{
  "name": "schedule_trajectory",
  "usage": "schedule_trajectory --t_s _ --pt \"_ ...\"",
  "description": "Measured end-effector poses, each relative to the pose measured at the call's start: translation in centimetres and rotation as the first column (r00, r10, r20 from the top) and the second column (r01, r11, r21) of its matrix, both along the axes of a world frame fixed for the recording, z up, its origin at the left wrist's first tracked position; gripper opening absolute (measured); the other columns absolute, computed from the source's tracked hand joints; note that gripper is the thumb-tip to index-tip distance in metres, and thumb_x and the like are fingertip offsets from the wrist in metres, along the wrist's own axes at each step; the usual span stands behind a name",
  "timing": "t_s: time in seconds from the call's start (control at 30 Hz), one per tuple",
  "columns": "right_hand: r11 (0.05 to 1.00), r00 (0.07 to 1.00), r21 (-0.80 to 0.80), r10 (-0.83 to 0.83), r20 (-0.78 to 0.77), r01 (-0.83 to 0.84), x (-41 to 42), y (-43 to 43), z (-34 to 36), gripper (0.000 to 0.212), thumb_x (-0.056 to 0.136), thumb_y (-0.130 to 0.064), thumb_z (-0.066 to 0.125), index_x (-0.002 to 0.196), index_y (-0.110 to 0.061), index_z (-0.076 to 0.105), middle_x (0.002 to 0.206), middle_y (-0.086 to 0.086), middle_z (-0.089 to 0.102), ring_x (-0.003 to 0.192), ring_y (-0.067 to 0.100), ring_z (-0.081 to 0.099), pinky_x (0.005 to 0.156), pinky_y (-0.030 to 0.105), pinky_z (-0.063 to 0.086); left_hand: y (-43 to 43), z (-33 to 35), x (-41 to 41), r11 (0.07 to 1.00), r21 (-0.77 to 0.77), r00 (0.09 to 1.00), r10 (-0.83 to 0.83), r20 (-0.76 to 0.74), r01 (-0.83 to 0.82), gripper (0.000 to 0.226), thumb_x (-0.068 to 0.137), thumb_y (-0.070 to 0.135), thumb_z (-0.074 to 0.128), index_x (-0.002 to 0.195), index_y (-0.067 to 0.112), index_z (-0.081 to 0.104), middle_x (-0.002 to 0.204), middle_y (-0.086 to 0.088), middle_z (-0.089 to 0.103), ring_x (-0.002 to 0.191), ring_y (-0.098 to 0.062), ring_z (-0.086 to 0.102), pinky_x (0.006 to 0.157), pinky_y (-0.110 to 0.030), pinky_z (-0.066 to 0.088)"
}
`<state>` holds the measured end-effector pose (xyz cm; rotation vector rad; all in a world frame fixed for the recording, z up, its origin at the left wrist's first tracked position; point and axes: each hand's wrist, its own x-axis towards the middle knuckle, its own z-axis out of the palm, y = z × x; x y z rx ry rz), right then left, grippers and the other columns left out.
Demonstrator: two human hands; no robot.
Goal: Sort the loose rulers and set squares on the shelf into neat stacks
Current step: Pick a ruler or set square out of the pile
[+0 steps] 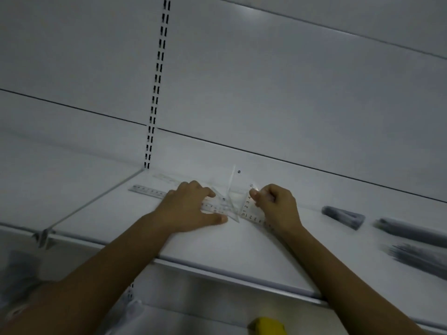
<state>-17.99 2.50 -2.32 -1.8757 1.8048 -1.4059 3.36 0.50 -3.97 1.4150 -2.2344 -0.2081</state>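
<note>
The white shelf (242, 250) spans the view, and the loose clear pieces lie toward its back, near the centre. At 3 o'clock from the hands sit dark bundles (343, 216), too blurred to name.

The left hand (191, 209) holds a long ruler (147, 191) that runs out toward 9 o'clock. Its fingers curl down behind the ruler, slightly spread, and the thumb lies stretched along the front. The right hand (278, 206) pinches a small set square (248, 206) between the thumb and curled fingers, tipping it off the shelf. At 12 o'clock between the hands, another set square (232, 182) stands on edge.

The step appears to be separating triangles from rulers. The left hand should keep the ruler pinned so nothing slides. The right hand should lift the small set square fully clear before carrying it over. It is best to lay it flat and match its right-angle corner to the others. The clear plastic is slippery and hard to see, so the upright piece could easily topple.
</note>
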Motion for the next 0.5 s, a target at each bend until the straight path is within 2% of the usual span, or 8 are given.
schedule_trajectory --t_s 0.1,0.13,0.2,0.23,0.27,0.33,0.4,0.5 --pt "0.997 0.996 -0.043 0.061 0.070 -0.058 0.7 0.0 0.0 0.023 0.089 -0.028 0.062 0.074 -0.010 0.062 0.066 -0.002 0.066 0.054 0.000 0.056 0.050 0.015 0.043 0.0 0.4 -1.1 0.999 -0.027 0.998 -0.036 0.042 0.038 0.101 0.070 0.076 0.054 0.149 0.031 0.009 0.154 0.000 0.020 0.139 -0.020 0.019 0.111 -0.042 0.022" --pt "0.994 0.989 -0.052 0.100 0.108 -0.095 0.8 0.0 0.1 0.019 0.089 -0.025 0.061 0.076 -0.011 0.064 0.065 -0.001 0.066 0.053 0.002 0.057 0.051 0.017 0.044 0.0 1.0 -2.0 0.998 0.000 0.998 -0.057 -0.005 0.057 0.108 0.070 0.076 0.054 0.150 0.030 -0.001 0.157 -0.001 0.012 0.142 -0.021 0.014 0.114 -0.044 0.019" --pt "0.981 0.954 -0.058 0.192 0.230 -0.183 1.0 0.1 0.5 0.017 0.092 -0.018 0.058 0.081 -0.010 0.067 0.065 0.002 0.066 0.052 0.007 0.057 0.052 0.023 0.045 -0.3 2.6 -4.2 0.989 0.079 0.964 -0.099 -0.248 0.122 0.112 0.072 0.070 0.059 0.149 0.029 -0.011 0.158 -0.003 0.012 0.143 -0.024 0.017 0.113 -0.044 0.024" --pt "0.976 0.926 -0.047 0.217 0.308 -0.213 1.0 0.2 0.8 0.017 0.093 -0.016 0.055 0.083 -0.009 0.068 0.066 0.003 0.066 0.054 0.009 0.058 0.054 0.024 0.046 -0.5 3.2 -5.2 0.984 0.087 0.931 -0.115 -0.346 0.154 0.111 0.074 0.065 0.062 0.149 0.028 -0.012 0.155 -0.005 0.021 0.139 -0.024 0.027 0.109 -0.041 0.031" --pt "0.973 0.898 -0.029 0.222 0.381 -0.228 0.8 0.4 1.0 0.019 0.094 -0.016 0.054 0.086 -0.009 0.068 0.068 0.004 0.066 0.055 0.010 0.059 0.056 0.026 0.047 -0.6 3.5 -6.1 0.983 0.075 0.917 -0.129 -0.377 0.169 0.107 0.077 0.061 0.062 0.148 0.029 -0.012 0.149 -0.006 0.035 0.129 -0.023 0.041 0.103 -0.038 0.039" --pt "0.970 0.847 0.005 0.208 0.490 -0.241 0.3 0.6 1.1 0.020 0.095 -0.017 0.051 0.090 -0.008 0.068 0.069 0.005 0.067 0.059 0.013 0.060 0.058 0.027 0.048 -0.8 2.8 -7.3 0.987 0.025 0.922 -0.136 -0.362 0.156 0.097 0.084 0.056 0.057 0.148 0.032 -0.011 0.122 -0.008 0.060 0.095 -0.018 0.059 0.080 -0.032 0.048" --pt "0.962 0.794 0.017 0.213 0.569 -0.271 0.1 0.6 1.2 0.021 0.096 -0.018 0.050 0.092 -0.007 0.068 0.073 0.007 0.069 0.063 0.016 0.061 0.059 0.027 0.048 -0.9 2.2 -7.7 0.992 -0.065 0.923 -0.129 -0.362 0.113 0.086 0.089 0.049 0.054 0.149 0.032 -0.005 0.100 -0.005 0.066 0.079 -0.017 0.061 0.068 -0.029 0.048" --pt "0.967 0.759 -0.001 0.199 0.620 -0.254 0.6 0.3 1.2 0.020 0.097 -0.019 0.048 0.095 -0.008 0.066 0.084 0.010 0.073 0.070 0.019 0.067 0.064 0.029 0.050 -1.5 2.4 -7.5 0.976 -0.207 0.909 -0.150 -0.390 0.072 0.072 0.092 0.040 0.054 0.148 0.031 0.011 0.086 0.003 0.062 0.076 -0.016 0.061 0.069 -0.031 0.050"
